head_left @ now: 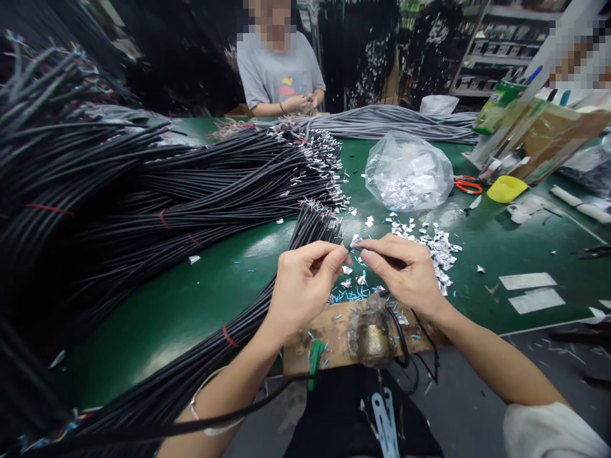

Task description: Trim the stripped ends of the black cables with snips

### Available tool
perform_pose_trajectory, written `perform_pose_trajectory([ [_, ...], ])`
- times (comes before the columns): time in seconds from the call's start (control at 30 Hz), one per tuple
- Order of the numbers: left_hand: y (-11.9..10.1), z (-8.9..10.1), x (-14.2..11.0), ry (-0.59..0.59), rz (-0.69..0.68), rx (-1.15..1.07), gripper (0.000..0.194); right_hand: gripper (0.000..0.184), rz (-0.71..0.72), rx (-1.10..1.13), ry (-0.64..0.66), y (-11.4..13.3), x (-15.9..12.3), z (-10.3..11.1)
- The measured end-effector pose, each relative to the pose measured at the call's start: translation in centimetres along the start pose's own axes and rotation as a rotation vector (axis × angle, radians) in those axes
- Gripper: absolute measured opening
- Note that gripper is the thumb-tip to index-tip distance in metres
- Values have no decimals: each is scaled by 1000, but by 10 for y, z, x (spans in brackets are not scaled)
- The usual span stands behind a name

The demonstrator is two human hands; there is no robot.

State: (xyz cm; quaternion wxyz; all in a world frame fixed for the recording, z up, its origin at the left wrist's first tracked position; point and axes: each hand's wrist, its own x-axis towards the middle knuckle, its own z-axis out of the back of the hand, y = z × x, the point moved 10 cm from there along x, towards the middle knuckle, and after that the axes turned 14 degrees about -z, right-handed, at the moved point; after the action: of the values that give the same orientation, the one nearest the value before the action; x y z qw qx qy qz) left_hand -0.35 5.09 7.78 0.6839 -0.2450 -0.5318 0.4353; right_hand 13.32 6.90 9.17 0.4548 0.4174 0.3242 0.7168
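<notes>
Left hand point(305, 280) and right hand point(405, 273) meet fingertip to fingertip above the green table point(191, 305), both pinched on the end of one black cable point(352, 242); a bit of silver foil shows right at the pinch. Left thumb and forefinger clamp the cable tip, right fingers grip the same end from the other side. The cable's run back from the hands can't be traced for sure.

Just left of the left hand, a bundle of black cables point(305, 235) ends with stripped tips, tied with red bands further down. Farther left and beyond, a big heap of black cables point(143, 197) with foil-wrapped ends.

Beyond the right hand: scattered foil scraps point(439, 245), then a clear plastic bag point(408, 172) holding more foil. Orange scissors point(468, 185) and a yellow dish point(506, 189) sit farther right.

Below both hands, a wooden board point(334, 334) with a wrapped brass-coloured fixture point(372, 334) and blue sleeve bits around it.

Across the table, another person point(279, 73) in a grey shirt, hands together over grey cables point(396, 121).
</notes>
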Motion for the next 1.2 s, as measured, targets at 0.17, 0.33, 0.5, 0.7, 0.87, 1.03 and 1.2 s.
perform_pose_trajectory([
  [0.17, -3, -3, 1, 45, -19, -15, 24, 21, -133, 240, 11, -15, 8, 7],
  [0.33, -15, -9, 1, 132, -132, 131, 17, 25, -318, 448, 299, -33, 11, -15],
  [0.5, -22, -24, -2, 332, -188, 132, 22, 19, -226, 289, 513, -20, 8, -16],
  [0.7, -23, -40, -8, 511, -273, 315, 21, 17, 52, -141, 598, -3, -6, -18],
  [0.87, -20, -35, -6, 467, -296, 338, 12, 26, 341, -357, 498, 12, -17, -17],
  [1.03, -23, -31, -5, 452, -314, 323, 16, 22, 399, -287, 469, 15, -19, -14],
  [1.2, -16, -35, -3, 515, -200, 198, 33, 17, 311, -164, 386, 12, -9, -13],
])
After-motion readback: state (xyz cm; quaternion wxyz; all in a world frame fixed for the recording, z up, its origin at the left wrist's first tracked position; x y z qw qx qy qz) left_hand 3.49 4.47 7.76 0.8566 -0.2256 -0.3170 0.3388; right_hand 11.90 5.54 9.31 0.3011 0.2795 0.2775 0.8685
